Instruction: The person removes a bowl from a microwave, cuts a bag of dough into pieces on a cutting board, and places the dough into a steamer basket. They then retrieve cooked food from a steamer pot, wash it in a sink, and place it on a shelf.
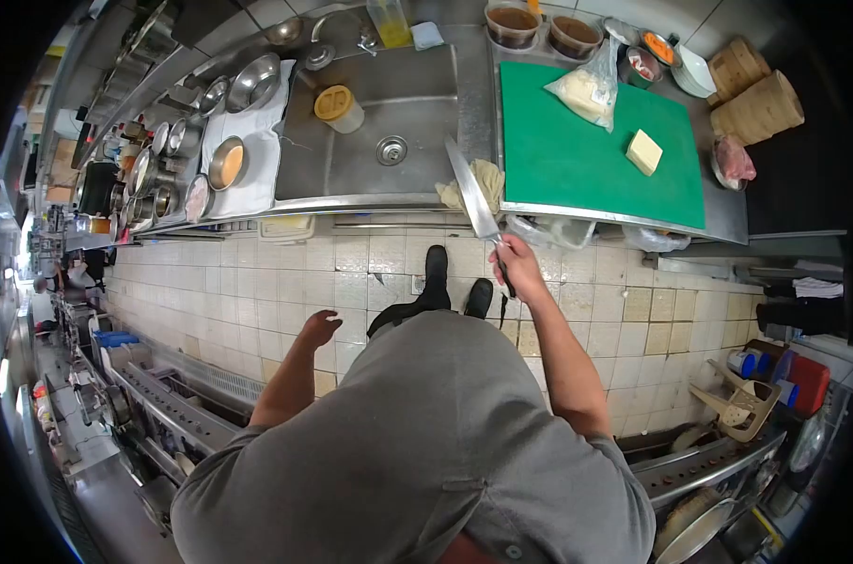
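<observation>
My right hand (518, 263) grips the dark handle of a long kitchen knife (473, 197), whose blade points up toward the steel counter edge between the sink (370, 141) and the green cutting board (595, 150). My left hand (318, 329) hangs free over the tiled floor, fingers loosely apart, holding nothing. On the cutting board lie a pale yellow block (644, 151) and a clear plastic bag of white food (586, 94). A crumpled beige cloth (478, 183) sits on the counter edge right beside the blade.
A yellow-lidded tub (338, 107) stands in the sink. Metal bowls (252, 85) rest on a white towel to the left. Sauce containers (513, 23), bamboo steamers (755, 99) and raw meat (735, 160) line the right. Stove burners (163, 404) run behind me; a plastic stool (746, 404) stands right.
</observation>
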